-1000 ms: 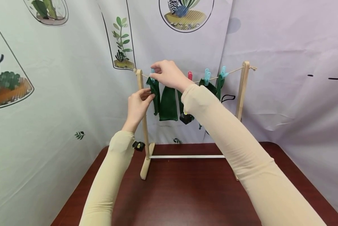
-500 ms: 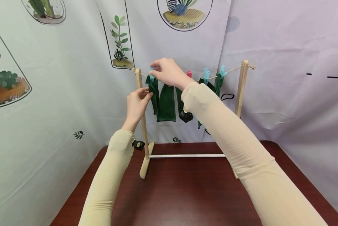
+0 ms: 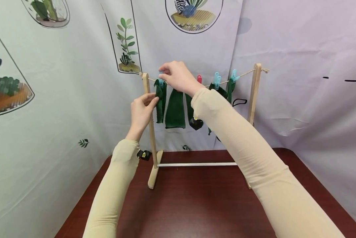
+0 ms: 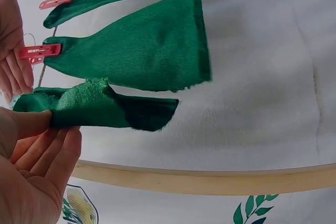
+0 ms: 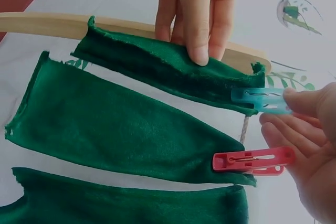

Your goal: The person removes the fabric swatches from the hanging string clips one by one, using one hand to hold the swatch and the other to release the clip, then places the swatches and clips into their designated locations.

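Keep your left hand (image 3: 140,110) pinching the green cloth (image 5: 163,72) taut while your right hand (image 3: 176,77) squeezes the blue peg (image 5: 260,99) onto the string (image 3: 243,74).

Both arms in beige sleeves reach forward and up, the left hand (image 3: 141,110) raised with thumb and straight fingers pressed together in a pinch, the right hand (image 3: 175,77) higher and just beside it, its fingertips (image 5: 294,100) curled in a pinch.

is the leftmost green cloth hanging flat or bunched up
Bunched up: the cloth is folded lengthwise into a narrow strip, pinched by the left hand under the blue peg.
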